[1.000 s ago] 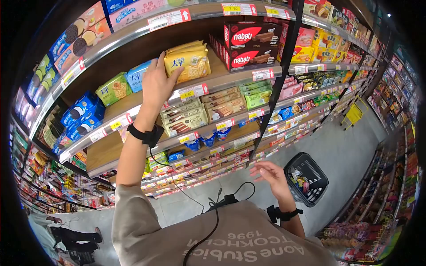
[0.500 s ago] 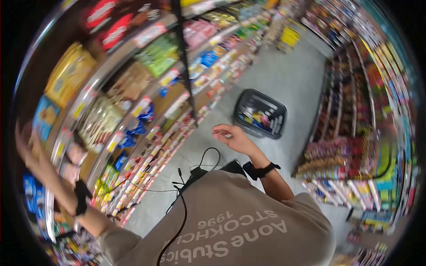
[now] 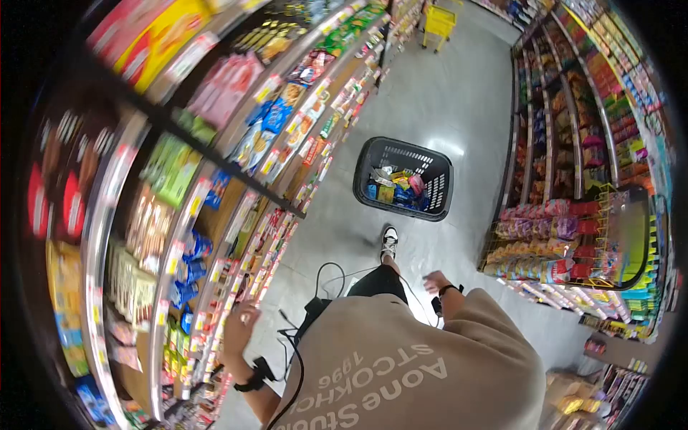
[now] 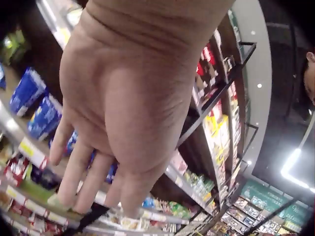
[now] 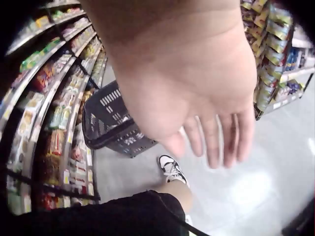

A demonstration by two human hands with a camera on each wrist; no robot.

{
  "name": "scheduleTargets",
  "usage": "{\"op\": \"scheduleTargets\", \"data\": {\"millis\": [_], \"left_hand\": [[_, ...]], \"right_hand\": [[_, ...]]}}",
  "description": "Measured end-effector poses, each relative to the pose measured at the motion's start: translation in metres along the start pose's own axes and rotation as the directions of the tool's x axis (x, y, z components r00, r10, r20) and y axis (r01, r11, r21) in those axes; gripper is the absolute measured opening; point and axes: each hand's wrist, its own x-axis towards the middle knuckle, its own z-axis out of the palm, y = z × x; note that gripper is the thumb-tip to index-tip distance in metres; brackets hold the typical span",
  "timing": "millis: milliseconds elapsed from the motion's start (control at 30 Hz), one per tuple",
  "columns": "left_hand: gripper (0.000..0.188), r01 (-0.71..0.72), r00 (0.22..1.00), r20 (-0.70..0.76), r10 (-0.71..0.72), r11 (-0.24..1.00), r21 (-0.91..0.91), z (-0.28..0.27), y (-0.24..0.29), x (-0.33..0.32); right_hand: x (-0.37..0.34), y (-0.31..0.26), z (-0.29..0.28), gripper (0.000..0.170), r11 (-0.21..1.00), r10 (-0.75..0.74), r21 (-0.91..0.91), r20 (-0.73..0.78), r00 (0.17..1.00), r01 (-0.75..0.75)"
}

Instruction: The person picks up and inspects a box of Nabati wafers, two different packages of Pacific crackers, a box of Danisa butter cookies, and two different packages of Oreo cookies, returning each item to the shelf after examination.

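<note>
Packets in mixed colours [image 3: 401, 184] are lying near the closer edge inside a black slotted plastic basket [image 3: 439, 174], others [image 3: 228, 87] are lining long shelves [image 3: 97, 215], and left hand [image 3: 239, 330] and right hand [image 3: 434, 282] are hanging open, empty.

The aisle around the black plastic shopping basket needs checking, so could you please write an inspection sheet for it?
Surface: grey, shiny floor, reflecting light
Job's things: black plastic shopping basket upright on the floor, assorted colourful packets inside
Clutter: nothing seen loose beside the basket
Grippers: left hand open near the left shelves; right hand open, holding nothing
Cables: thin black cable over the beige shirt
Surroundings: stocked snack shelves both sides, yellow cart further along
</note>
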Motion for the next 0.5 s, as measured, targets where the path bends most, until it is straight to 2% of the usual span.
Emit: {"op": "scheduleTargets", "data": {"millis": [33,67,100,133,167,200,233,300,333,367,400,433,467,500], "left_hand": [[0.025,-0.094,0.991,-0.095,0.094,0.996,0.001,0.016,0.018,0.009],[0.025,-0.012,0.998,-0.065,0.005,0.995,-0.099,0.028,0.033,0.020],[0.025,0.078,0.996,-0.025,-0.085,0.977,-0.197,0.038,0.049,0.039],[0.024,0.129,0.991,0.044,-0.125,0.985,-0.117,0.038,0.078,0.058],[0.024,0.146,0.988,0.076,-0.137,0.981,-0.125,0.041,0.090,0.074],[0.023,0.154,0.985,0.102,-0.141,0.979,-0.132,0.041,0.098,0.096],[0.023,0.153,0.983,0.124,-0.137,0.978,-0.138,0.042,0.110,0.122],[0.029,0.145,0.989,0.004,-0.145,0.989,-0.029,0.047,0.153,0.167],[0.032,0.147,0.989,0.008,-0.147,0.985,-0.093,0.051,0.169,0.186],[0.035,0.145,0.989,0.002,-0.147,0.975,-0.167,0.058,0.184,0.205],[0.034,0.131,0.990,0.072,-0.122,0.982,-0.137,0.061,0.206,0.219],[0.032,0.112,0.987,0.132,-0.097,0.987,-0.113,0.063,0.232,0.231],[0.031,0.087,0.980,0.185,-0.069,0.992,-0.091,0.066,0.252,0.243],[0.032,0.090,0.977,0.203,-0.067,0.990,-0.105,0.071,0.262,0.255]], "right_hand": [[-0.022,-0.037,-0.001,0.021,0.978,0.054,0.202,0.028,0.998,-0.059],[-0.018,-0.053,-0.004,0.024,0.962,-0.007,0.272,0.042,0.999,-0.004],[-0.021,-0.072,-0.003,0.023,0.960,-0.072,0.268,-0.028,0.997,0.076],[0.024,-0.073,-0.004,0.023,0.979,-0.126,0.158,-0.004,0.992,0.125],[0.022,-0.092,-0.005,0.025,0.969,-0.247,-0.003,-0.058,0.967,0.247],[0.028,-0.110,0.001,0.024,0.965,-0.208,0.152,-0.057,0.976,0.214],[0.083,-0.108,0.011,0.026,0.914,-0.400,-0.092,-0.064,0.914,0.394],[0.045,-0.173,-0.008,0.021,0.816,-0.490,-0.314,0.070,0.869,0.485],[0.040,-0.192,-0.012,0.022,0.706,-0.636,-0.396,0.011,0.772,0.587],[0.031,-0.209,-0.017,0.023,0.730,-0.644,-0.327,-0.037,0.764,0.600],[0.022,-0.226,-0.022,0.024,0.746,-0.651,-0.255,-0.086,0.754,0.615],[0.007,-0.250,-0.031,0.024,0.853,-0.519,0.002,-0.097,0.849,0.521],[0.005,-0.267,-0.041,0.025,0.885,-0.385,0.256,-0.069,0.920,0.389],[0.023,-0.271,-0.043,0.025,0.877,-0.390,0.286,-0.051,0.920,0.387]]}}
